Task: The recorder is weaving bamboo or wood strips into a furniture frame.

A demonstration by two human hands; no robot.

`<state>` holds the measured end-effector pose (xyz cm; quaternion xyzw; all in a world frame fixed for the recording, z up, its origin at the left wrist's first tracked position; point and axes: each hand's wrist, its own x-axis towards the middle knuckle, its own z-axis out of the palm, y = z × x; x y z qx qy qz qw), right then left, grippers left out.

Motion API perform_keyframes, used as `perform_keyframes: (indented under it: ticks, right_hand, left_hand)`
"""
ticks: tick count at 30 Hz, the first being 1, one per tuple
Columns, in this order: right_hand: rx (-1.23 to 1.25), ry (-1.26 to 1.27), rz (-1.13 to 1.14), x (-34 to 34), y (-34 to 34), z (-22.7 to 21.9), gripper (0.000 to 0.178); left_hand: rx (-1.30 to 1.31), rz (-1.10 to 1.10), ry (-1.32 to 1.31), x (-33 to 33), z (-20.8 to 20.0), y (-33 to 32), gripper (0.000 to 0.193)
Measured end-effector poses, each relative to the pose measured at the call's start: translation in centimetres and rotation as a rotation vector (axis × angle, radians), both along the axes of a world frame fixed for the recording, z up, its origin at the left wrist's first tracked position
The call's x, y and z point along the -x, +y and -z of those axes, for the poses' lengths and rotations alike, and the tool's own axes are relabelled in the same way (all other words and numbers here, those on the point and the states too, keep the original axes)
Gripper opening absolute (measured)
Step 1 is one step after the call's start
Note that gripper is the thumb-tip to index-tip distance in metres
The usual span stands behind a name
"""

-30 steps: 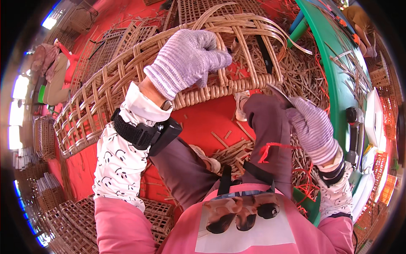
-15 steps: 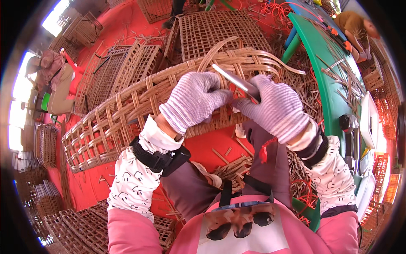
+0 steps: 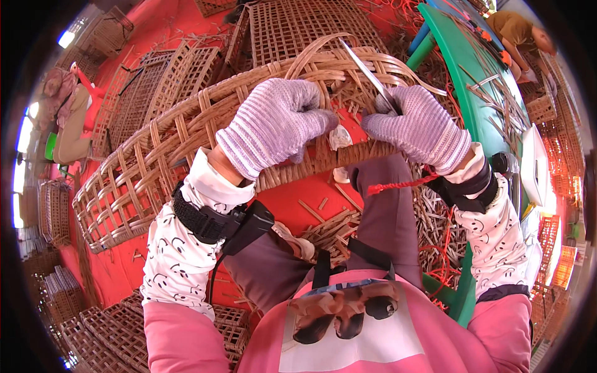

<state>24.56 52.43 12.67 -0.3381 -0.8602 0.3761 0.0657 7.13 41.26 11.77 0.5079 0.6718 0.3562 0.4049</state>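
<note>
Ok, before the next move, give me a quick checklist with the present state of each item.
1. Knife held in the right hand: ok, its tip points up and away from the body.
2. Knife apart from the left hand: ok, a gap shows between them.
3. Both hands gloved: ok.
4. Left hand's hold on the woven piece firm: cannot tell, the grip is partly hidden.
5. Loose strip tucked in: not ok, it sticks out at the right.
6. Red cord secured: not ok, it dangles by the right wrist.
</note>
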Motion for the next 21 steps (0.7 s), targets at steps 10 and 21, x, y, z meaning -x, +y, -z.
perform_keyframes:
  ticks: [10,21]
  right_hand:
    - [-0.032,-0.048,-0.047,-1.4,-1.5,0.4,0.022]
    - [0.101,0.083,0.054,-2.9,-2.2,1.6,0.023]
  left_hand:
    - [-0.108,0.031,-0.023,0.2,0.5,0.1,0.023]
    - [-0.049,0.002,-0.023,0.3,0.1,0.6,0.021]
